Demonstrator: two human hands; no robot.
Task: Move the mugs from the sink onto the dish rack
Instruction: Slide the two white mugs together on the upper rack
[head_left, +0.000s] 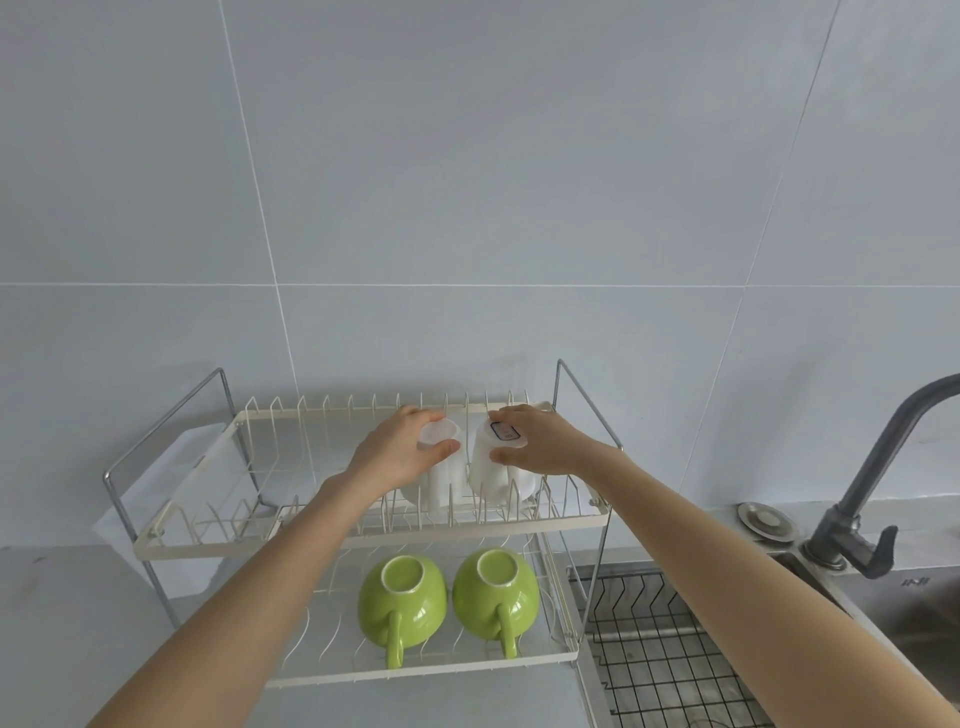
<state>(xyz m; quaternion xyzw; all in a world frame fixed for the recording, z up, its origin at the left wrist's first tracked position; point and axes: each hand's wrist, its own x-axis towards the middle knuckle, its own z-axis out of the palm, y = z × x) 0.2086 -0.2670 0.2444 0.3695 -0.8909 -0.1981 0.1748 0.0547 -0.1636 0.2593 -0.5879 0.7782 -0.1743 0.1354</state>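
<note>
Mugs are what both hands are busy with on the upper tier of the dish rack. The left hand is closing thumb and fingers around the base of the left white mug, and the right hand is doing the same with the right white mug — both upside down, almost touching, standing among the tines. They are looking like glazed ceramic, so probably stiff, slick when wet and easy to chip against wire; gripping the base or body seems safest. Two green mugs are sitting inverted on the lower tier, handles pointing near. Open room is lying to the left on the upper tier — the rack's right post and the sink with its faucet are crowding the right.
</note>
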